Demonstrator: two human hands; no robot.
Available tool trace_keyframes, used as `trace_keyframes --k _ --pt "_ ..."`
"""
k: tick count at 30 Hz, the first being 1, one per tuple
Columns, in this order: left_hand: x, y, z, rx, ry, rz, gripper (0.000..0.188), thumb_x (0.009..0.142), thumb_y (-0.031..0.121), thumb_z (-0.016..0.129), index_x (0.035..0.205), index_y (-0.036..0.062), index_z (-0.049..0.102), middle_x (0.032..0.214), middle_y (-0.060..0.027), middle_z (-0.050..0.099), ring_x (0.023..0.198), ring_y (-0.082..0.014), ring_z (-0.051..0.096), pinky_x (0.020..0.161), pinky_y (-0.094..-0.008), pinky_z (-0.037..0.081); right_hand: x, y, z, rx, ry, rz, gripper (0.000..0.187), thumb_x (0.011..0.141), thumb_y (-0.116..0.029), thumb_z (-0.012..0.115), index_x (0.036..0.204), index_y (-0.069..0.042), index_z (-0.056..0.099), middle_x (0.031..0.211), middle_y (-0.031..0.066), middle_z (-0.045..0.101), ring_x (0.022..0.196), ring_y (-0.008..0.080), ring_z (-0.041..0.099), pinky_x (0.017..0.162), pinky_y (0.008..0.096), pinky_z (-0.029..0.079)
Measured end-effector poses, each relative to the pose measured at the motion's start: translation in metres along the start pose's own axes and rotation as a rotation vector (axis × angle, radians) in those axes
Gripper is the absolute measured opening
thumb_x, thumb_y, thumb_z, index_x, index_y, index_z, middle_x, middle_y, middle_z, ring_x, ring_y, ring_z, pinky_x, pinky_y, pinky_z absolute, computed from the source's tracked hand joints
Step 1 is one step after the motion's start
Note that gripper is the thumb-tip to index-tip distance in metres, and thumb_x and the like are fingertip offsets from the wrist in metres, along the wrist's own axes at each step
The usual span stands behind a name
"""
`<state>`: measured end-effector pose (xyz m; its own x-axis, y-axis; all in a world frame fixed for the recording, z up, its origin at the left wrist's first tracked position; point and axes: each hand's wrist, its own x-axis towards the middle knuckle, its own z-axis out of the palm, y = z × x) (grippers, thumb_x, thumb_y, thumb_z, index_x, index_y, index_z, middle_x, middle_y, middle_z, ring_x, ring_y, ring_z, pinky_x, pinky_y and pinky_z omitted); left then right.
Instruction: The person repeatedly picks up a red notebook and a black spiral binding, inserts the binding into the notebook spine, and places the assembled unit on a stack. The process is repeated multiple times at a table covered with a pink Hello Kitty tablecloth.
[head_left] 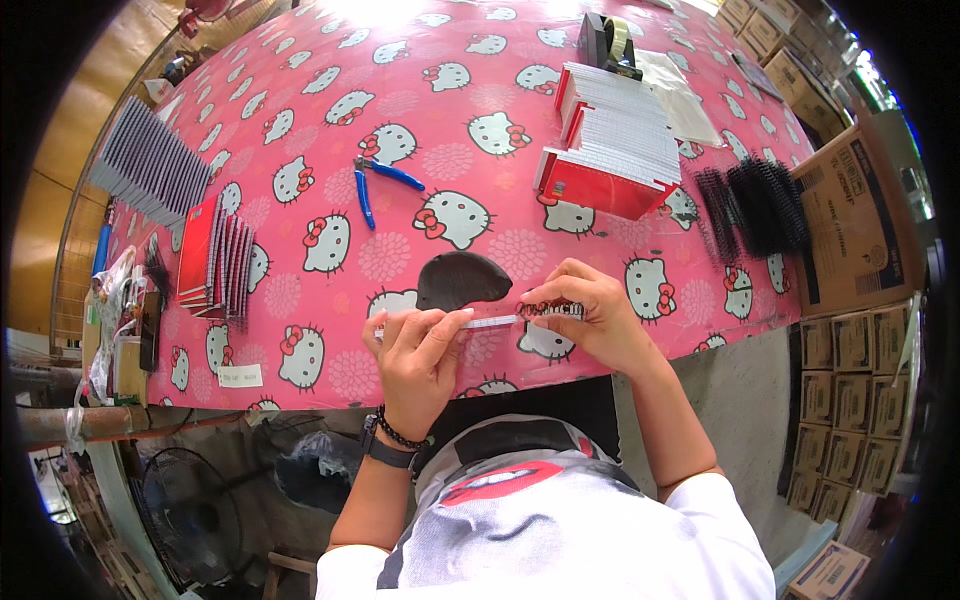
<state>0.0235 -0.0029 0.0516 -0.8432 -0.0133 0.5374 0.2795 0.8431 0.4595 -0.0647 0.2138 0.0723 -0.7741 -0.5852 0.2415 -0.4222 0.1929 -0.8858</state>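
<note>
My left hand (415,340) is closed on a thin pad of white paper (490,322), seen almost edge-on at the near side of the table. At the pad's right end, my right hand (585,305) pinches a dark spiral binding coil (550,309), which lies along the pad's edge. Whether the coil runs through holes there is too small to tell. Just beyond my hands lies a black rounded flat piece (462,280). Farther off rest blue-handled cutting pliers (385,185), their handles spread apart.
Red-covered paper pads (615,140) stand in a stack at the back right, near a tape dispenser (610,45). Black coils (765,205) lie beside a cardboard box (860,215). Spiral-bound notebooks (155,160) and red-covered ones (215,255) stand at left. A pink patterned cloth (390,260) covers the table.
</note>
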Motion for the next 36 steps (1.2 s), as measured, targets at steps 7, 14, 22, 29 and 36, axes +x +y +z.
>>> trace_keyframes --k 7,14,22,29,36 --pt "0.000 0.000 0.000 -0.022 0.010 0.005 0.022 0.079 0.013 0.072 0.101 0.0170 0.071 0.085 0.0029 0.059 0.084 -0.0160 0.055 0.090 -0.0385 0.030 0.006 0.000 0.003 -0.198 0.078 -0.119 0.027 0.066 0.007 0.073 0.090 -0.007 0.070 0.082 0.0039 0.057 0.082 0.0184 0.057 0.071 0.0312 0.047" --pt "0.002 0.003 -0.004 -0.025 -0.001 0.015 0.016 0.083 0.013 0.069 0.099 0.0135 0.071 0.086 0.0002 0.062 0.085 -0.0179 0.055 0.086 -0.0356 0.032 0.005 0.004 0.006 -0.320 0.047 -0.244 0.020 0.071 0.005 0.068 0.085 -0.009 0.066 0.079 0.0031 0.054 0.081 0.0205 0.051 0.068 0.0310 0.043" --pt "-0.001 0.009 -0.005 0.081 -0.016 -0.023 0.027 0.076 0.016 0.074 0.103 0.0171 0.068 0.094 0.0025 0.061 0.094 -0.0172 0.056 0.097 -0.0445 0.027 0.000 0.002 -0.002 -0.201 -0.156 -0.172 0.026 0.084 -0.005 0.063 0.110 -0.005 0.061 0.087 0.0108 0.057 0.079 0.0278 0.058 0.070 0.0374 0.048" --pt "0.004 0.029 0.008 -0.118 -0.149 0.021 0.035 0.070 0.021 0.077 0.102 0.0168 0.064 0.100 -0.0001 0.060 0.095 -0.0193 0.054 0.091 -0.0410 0.028 -0.009 -0.011 -0.003 -0.086 -0.263 0.004 0.038 0.087 -0.008 0.063 0.124 -0.004 0.056 0.087 0.0112 0.062 0.078 0.0240 0.062 0.070 0.0332 0.050" --pt "0.000 0.027 0.004 -0.050 -0.182 0.129 0.022 0.074 0.024 0.072 0.093 0.0188 0.063 0.092 0.0039 0.056 0.092 -0.0152 0.054 0.086 -0.0395 0.030 0.043 0.011 -0.011 -0.210 -0.297 -0.027 0.043 0.080 -0.006 0.068 0.122 -0.006 0.059 0.113 0.0168 0.061 0.101 0.0294 0.061 0.086 0.0351 0.050"
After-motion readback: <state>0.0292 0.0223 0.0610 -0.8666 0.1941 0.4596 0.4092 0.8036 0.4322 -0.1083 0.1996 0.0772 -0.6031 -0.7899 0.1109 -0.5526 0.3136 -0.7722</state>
